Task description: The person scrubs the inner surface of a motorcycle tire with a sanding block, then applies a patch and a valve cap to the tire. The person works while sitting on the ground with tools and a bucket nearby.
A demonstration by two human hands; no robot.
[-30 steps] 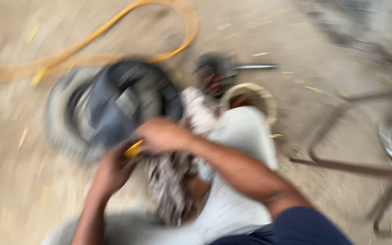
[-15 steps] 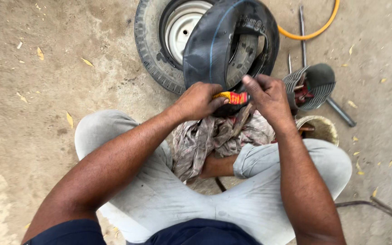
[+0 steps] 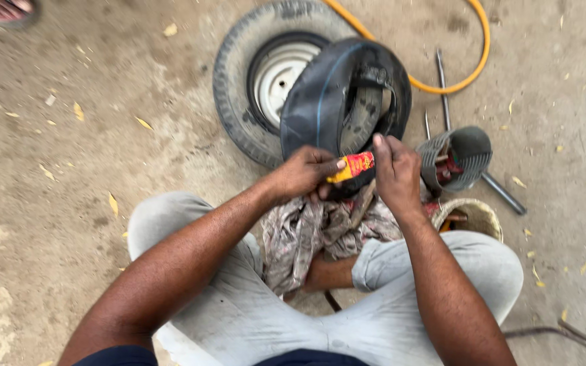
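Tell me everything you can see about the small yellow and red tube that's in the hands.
The small yellow and red tube looks like a soft squeeze tube, yellow at its lower left end and red with printing toward the upper right. It lies tilted, rising to the right, in front of the black rubber inner tube. The left hand pinches its yellow end between thumb and fingers; the right hand has fingers at its red end. The cap is hidden.
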